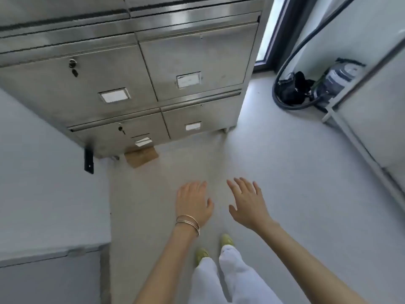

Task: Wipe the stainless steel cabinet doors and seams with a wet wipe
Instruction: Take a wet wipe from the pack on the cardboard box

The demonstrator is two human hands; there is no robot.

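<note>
Matte floor [274,172], brushed s/s cabinet [197,55]

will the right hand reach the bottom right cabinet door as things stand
Likely yes after stepping closer: the right hand is open and empty, and only floor lies before the bottom right door.

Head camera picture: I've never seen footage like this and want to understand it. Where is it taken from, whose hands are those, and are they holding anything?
There is no machine here. The camera sits on a person's head and looks forward and down, so you see their own arms. The left hand, with bangles at the wrist, and the right hand are spread open above the floor and hold nothing. Ahead stands the stainless steel cabinet. A brown scrap lies at its foot.
</note>
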